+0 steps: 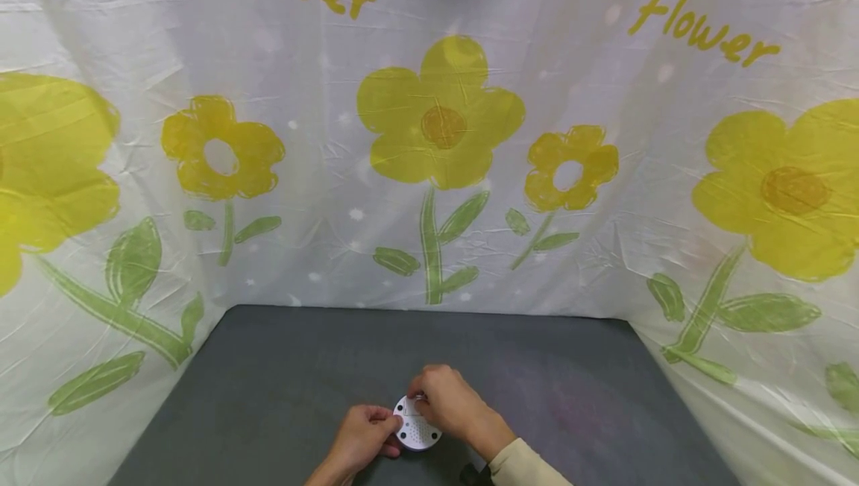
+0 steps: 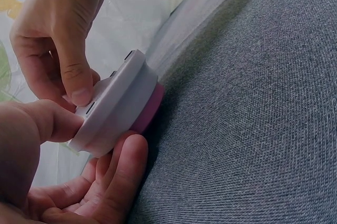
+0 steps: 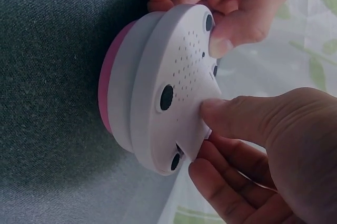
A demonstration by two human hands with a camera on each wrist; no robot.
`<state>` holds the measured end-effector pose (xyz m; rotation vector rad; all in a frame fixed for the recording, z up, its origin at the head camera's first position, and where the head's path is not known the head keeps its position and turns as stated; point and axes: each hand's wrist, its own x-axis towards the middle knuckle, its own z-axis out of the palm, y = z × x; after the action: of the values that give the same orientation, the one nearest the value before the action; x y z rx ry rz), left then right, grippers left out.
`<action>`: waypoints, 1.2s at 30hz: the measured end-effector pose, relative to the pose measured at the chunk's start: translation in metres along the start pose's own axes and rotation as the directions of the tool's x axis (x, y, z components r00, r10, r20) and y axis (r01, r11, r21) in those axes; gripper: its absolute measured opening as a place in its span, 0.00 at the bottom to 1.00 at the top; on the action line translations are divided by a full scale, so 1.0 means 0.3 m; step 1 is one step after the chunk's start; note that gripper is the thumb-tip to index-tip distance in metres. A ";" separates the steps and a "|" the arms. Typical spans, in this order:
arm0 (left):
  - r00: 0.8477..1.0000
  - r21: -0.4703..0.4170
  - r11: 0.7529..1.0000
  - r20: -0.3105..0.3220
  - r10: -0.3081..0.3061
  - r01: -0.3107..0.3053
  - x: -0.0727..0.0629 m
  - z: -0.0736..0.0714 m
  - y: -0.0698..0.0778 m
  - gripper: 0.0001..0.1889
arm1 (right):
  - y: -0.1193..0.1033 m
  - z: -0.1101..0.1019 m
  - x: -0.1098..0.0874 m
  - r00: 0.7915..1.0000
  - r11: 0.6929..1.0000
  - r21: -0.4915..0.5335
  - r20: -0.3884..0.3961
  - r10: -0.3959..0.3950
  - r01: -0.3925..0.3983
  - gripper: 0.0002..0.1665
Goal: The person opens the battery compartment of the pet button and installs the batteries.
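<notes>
A round white device with a pink underside lies face down on the grey cloth. Its upturned face has speaker holes and several black round feet, clearest in the right wrist view. My left hand grips the rim, thumb on the upper face and fingers beneath the edge. My right hand pinches a white battery cover between thumb and fingers. One end of that cover stands tilted up from the face, with a dark gap beside it. The compartment's inside is hidden.
Dark grey cloth covers the table. White curtains printed with yellow flowers enclose its back and both sides. A small black object sits beside the right sleeve at the lower frame edge.
</notes>
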<state>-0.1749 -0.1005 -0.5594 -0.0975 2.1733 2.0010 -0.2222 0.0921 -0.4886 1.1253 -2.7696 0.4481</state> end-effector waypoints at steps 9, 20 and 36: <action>1.000 -0.013 1.000 0.004 -0.003 0.003 0.002 -0.001 -0.005 0.14 | 0.000 0.006 -0.005 1.000 0.999 -0.024 0.000 -0.030 0.030 0.10; 1.000 -0.015 1.000 0.008 -0.004 0.005 0.004 -0.003 -0.013 0.15 | 0.003 0.001 -0.016 1.000 0.999 -0.025 -0.020 -0.022 0.021 0.11; 1.000 -0.001 1.000 0.008 0.007 -0.007 0.005 0.000 -0.010 0.14 | 0.013 -0.004 -0.012 0.999 1.000 -0.002 0.010 -0.031 0.031 0.09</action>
<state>-0.1759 -0.1007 -0.5628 -0.0822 2.1712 2.0027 -0.2221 0.0974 -0.4892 1.1717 -2.7560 0.4374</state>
